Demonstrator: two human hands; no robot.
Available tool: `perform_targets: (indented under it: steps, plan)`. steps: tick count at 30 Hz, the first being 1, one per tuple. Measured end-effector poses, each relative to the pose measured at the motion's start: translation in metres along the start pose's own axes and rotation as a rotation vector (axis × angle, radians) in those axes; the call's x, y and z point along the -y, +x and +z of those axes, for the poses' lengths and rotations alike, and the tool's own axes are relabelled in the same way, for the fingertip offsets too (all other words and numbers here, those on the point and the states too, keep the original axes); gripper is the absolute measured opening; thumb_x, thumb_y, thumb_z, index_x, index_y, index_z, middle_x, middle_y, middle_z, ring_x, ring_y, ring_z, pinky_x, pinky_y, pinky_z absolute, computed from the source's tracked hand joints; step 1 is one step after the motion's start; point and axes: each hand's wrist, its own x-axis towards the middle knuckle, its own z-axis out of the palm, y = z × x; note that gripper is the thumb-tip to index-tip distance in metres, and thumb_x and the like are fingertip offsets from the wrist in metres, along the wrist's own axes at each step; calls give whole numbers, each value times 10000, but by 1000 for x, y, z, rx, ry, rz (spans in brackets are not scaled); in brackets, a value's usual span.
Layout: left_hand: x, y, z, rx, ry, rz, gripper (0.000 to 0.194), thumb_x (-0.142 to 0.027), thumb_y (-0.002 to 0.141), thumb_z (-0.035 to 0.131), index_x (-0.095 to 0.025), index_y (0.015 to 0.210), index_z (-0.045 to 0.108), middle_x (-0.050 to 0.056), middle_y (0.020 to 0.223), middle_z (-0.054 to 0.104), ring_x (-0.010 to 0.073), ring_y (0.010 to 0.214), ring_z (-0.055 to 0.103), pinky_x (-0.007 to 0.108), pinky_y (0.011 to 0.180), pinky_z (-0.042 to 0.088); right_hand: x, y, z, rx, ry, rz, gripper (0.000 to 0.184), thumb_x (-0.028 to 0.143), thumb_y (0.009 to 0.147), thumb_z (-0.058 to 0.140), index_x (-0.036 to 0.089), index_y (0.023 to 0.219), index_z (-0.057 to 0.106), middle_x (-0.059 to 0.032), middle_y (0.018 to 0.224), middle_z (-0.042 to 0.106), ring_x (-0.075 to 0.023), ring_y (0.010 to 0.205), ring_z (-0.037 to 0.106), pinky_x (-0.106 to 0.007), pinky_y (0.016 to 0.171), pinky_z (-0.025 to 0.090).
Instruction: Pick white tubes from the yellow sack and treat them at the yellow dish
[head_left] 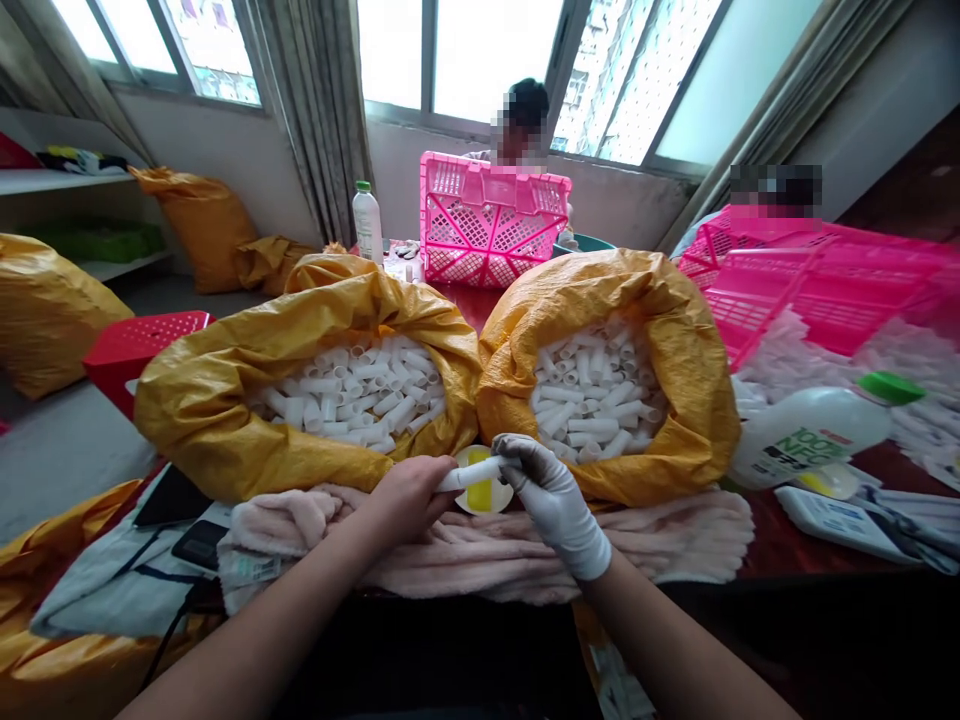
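Note:
My left hand (409, 497), bare, grips a short white tube (469, 474), whose far end sticks out toward my right hand (551, 505). That right hand wears a white, grey-soiled glove, and its fingers pinch the tube's tip. Just behind the tube lies a white and yellow disc (484, 480), partly hidden by it. Both wrists rest above a pink fleecy towel (480, 550). Two yellow woven sacks (195, 420) (675, 400) stand open right beyond my hands, both filled with loose white tubes (352, 385) (592, 385).
A person sits at the far side behind an upended pink plastic crate (487, 220). More pink crates (825, 280) and white tubes lie to the right, beside a green-capped white bottle (810, 430). Filled yellow sacks (45, 310) and a red crate (142, 350) stand on the floor at left.

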Motion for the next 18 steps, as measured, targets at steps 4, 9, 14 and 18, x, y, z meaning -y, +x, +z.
perform_targets:
  steps: [4, 9, 14, 18]
  plan:
    - [-14, -4, -2, 92, -2, 8, 240, -405, 821, 416, -195, 845, 528, 13, 731, 597, 140, 667, 558, 228, 596, 384, 26, 2, -6, 307, -307, -183, 201, 141, 806, 505, 240, 969, 569, -36, 1019, 589, -154, 977, 531, -330, 888, 425]
    - [-36, -3, 1, 45, 212, -56, 271, -377, 834, 367, -171, 769, 530, 37, 660, 594, 162, 627, 564, 251, 579, 390, 24, -2, -2, 233, -416, 129, 158, 330, 823, 490, 181, 817, 541, 9, 708, 556, -112, 656, 523, -230, 606, 449]
    - [-50, -5, -9, 287, -36, -49, 294, -433, 800, 415, -176, 781, 557, 18, 688, 607, 129, 595, 547, 208, 528, 382, 21, -21, 8, 175, -346, 167, 272, 319, 864, 380, 189, 630, 429, 49, 542, 410, -76, 491, 406, -204, 473, 375]
    - [-60, -10, -19, 555, -515, 117, 284, -410, 815, 426, -175, 860, 577, -13, 802, 614, 98, 689, 548, 164, 604, 417, 44, -33, 6, 254, -456, -101, 174, 256, 833, 415, 215, 698, 517, 7, 597, 538, -120, 550, 517, -254, 545, 442]
